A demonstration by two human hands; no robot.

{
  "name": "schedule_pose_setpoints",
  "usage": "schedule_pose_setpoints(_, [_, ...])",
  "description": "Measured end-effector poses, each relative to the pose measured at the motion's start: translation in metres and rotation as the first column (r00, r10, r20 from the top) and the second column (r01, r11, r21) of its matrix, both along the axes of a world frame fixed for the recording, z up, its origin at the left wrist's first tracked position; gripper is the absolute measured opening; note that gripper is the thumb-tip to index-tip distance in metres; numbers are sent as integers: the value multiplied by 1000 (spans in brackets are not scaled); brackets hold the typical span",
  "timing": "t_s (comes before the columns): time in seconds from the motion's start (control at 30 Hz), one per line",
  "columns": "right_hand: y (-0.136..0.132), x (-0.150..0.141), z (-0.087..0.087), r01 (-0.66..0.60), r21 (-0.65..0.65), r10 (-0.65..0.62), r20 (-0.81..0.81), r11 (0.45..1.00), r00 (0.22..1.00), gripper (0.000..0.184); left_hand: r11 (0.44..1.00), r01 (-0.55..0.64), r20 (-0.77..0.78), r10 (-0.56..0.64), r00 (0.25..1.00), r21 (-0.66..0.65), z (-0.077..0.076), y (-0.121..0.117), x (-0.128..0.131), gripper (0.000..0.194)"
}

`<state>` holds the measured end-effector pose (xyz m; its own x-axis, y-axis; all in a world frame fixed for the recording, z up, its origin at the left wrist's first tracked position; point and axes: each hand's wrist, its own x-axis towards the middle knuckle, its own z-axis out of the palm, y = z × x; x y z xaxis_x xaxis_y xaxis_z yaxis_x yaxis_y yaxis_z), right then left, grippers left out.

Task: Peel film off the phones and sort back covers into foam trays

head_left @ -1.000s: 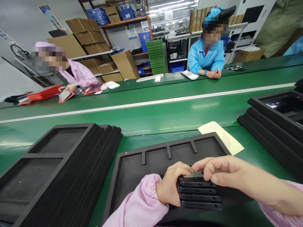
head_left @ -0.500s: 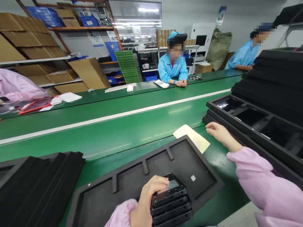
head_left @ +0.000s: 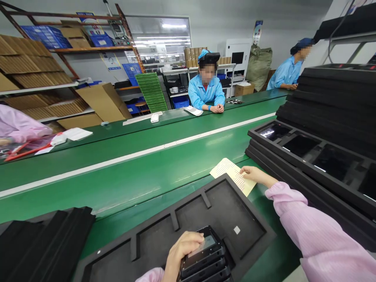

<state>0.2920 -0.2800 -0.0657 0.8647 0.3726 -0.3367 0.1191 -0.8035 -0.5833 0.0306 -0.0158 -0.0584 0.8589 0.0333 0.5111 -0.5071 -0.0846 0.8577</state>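
Observation:
My left hand is closed round the side of a stack of several black rectangular devices, its fingers lying over the top one's greyish panel. The stack is at the lower edge of the view, over a black foam tray with shallow compartments. Beyond the tray's far right corner lies a pale yellow sheet with rows of small dark marks, like a sticker sheet. My right hand is at its right part, fingertips drawn together over the marks. Anything between those fingertips is too small to make out.
At right stand stacked black foam trays; one holds dark-screened devices. More black foam trays are at lower left. A green conveyor belt runs across. Two people in blue are beyond it; another in pink sleeves is at far left.
My right hand has moved left and down from above the table onto the yellow sheet. My left hand stays on the device stack. The camera view has shifted slightly.

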Motion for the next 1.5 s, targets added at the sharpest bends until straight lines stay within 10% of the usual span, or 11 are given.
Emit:
schedule_pose_setpoints(0.6, [-6,1,0,-21,56,18,56,998,998,20,999,-25,55,23,998,37,-5,-5,2,16])
schedule_pose_setpoints(0.83, [3,-31,53,92,352,-123,66,931,990,41,994,1,150,-18,989,112,-10,-1,7,29])
schedule_pose_setpoints(0.97, [36,-94,104,-32,490,75,-70,871,995,40,987,-45,223,9,975,157,5,-4,9,43])
schedule_pose_setpoints(1.1, [66,-144,140,-244,570,495,-339,785,800,28,979,-113,226,73,971,168,13,-7,12,40])
schedule_pose_setpoints(1.5, [100,-148,152,-502,478,671,-299,720,678,8,975,-120,268,67,961,186,20,-8,13,40])
